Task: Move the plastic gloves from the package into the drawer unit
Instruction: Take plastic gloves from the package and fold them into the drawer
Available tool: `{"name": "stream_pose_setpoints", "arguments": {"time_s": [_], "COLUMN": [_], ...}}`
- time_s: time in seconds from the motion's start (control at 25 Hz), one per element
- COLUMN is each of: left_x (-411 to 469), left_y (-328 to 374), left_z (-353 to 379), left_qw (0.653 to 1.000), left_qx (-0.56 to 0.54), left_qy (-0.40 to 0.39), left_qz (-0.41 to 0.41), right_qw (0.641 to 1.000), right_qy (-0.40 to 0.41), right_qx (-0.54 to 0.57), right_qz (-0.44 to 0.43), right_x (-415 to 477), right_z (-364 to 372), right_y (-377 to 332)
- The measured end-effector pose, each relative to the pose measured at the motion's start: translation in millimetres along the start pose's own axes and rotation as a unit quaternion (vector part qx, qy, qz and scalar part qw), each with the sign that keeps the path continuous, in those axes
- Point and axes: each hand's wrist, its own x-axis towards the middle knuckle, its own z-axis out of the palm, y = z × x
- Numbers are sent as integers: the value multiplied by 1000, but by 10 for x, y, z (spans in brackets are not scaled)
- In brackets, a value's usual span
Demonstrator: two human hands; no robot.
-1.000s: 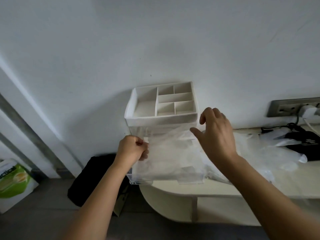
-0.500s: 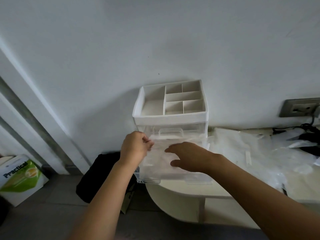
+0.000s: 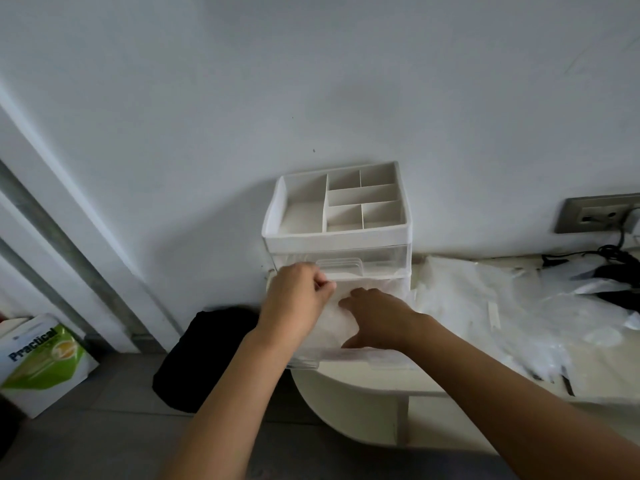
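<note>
Drawer unit [image 3: 337, 237]: stands against the wall at the table's left end. Its upper clear drawer is closed and its lower drawer [image 3: 367, 359] is pulled out, with the front lip overhanging the table's rounded edge.
Plastic gloves [image 3: 334, 318]: a flat translucent pile inside the open lower drawer, lying between its side walls.
Left hand [image 3: 298, 301]: fingers curled tight at the pile's back left corner, just below the upper drawer's handle [image 3: 339, 263]. I cannot tell whether they pinch the film.
Right hand [image 3: 379, 317]: released and flat, fingers spread, pressing down on the pile.
Table [image 3: 349, 389]: to the right of the unit it is strewn with a loose plastic package [image 3: 502, 306].
Right edge: wall socket [image 3: 595, 213] with black cables [image 3: 620, 271] beneath it.
Floor, left: a black bag [image 3: 207, 351] beside the table and a green-and-white bag [image 3: 41, 358] well apart.
</note>
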Motion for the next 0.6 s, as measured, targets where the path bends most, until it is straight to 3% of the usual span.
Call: {"name": "stream_pose_setpoints", "arguments": {"time_s": [0.12, 0.24, 0.4, 0.52, 0.6], "left_x": [0, 74, 170, 221, 232], "left_y": [17, -96, -189, -222, -217], "left_z": [307, 491, 565, 583, 586], "left_qw": [983, 954, 944, 949, 944], "left_qx": [44, 105, 102, 96, 103], "left_qy": [-180, -277, -294, -287, -299], "left_qz": [11, -41, -105, -93, -95], "right_qw": [999, 991, 972, 943, 944], "right_qy": [-6, -41, -8, 22, 12], "right_qx": [42, 110, 205, 294, 297], "right_qz": [23, 71, 118, 157, 144], "right_x": [-8, -7, 22, 25, -18], "right_z": [46, 95, 59, 26, -36], "right_y": [14, 28, 0, -32, -42]}}
